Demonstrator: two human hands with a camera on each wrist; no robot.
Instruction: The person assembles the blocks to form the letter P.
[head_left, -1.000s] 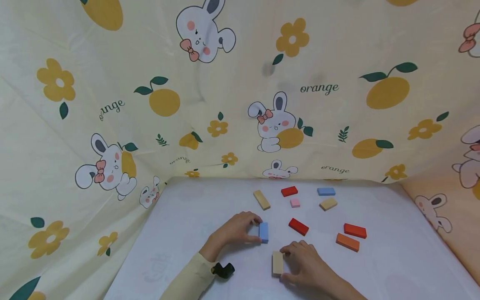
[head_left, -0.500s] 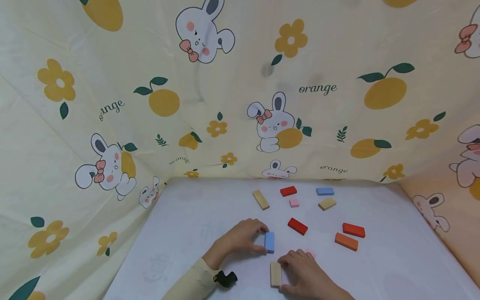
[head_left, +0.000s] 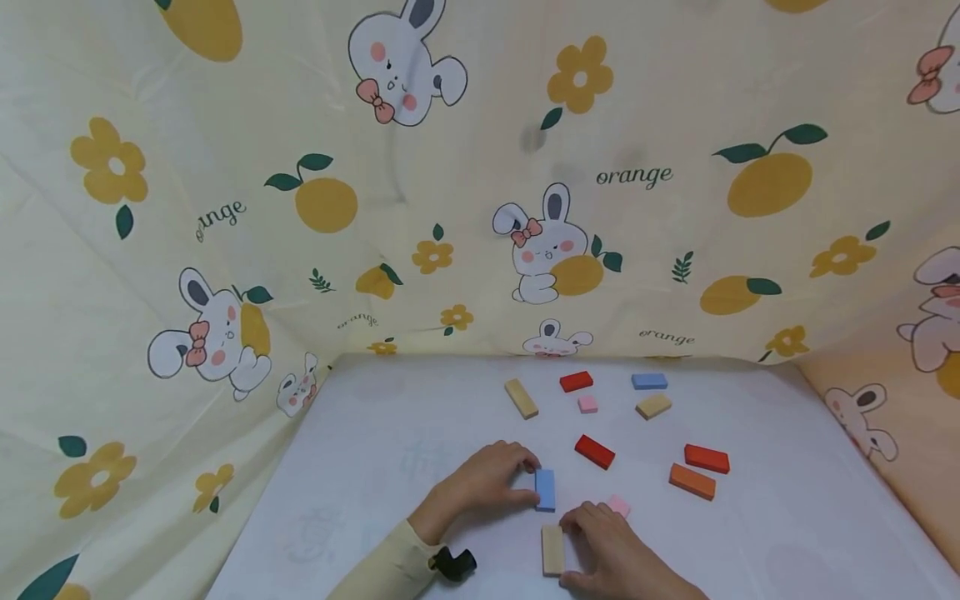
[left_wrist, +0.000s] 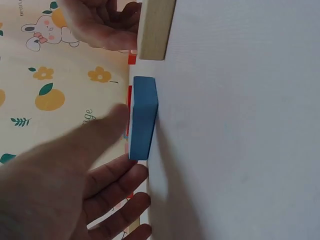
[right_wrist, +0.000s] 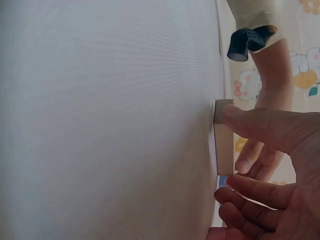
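My left hand is at the left side of a blue wooden block, index finger at its far end and thumb at its left side. In the left wrist view the blue block lies on the table and the thumb is blurred, its contact unclear. Nearer to me, my right hand holds a beige wooden block from the right, thumb at the near end and index finger at the far end. The right wrist view shows the thumb on the beige block. The two blocks stand apart, roughly in line.
Beyond the right hand lies a pink block. Farther off are red blocks, an orange block, beige ones, a small pink cube and another blue block. Printed cloth walls the white table.
The left hand and blue block have moved right and toward me. The right hand and beige block came slightly nearer to me, and the pink block beyond the right hand has come into sight.
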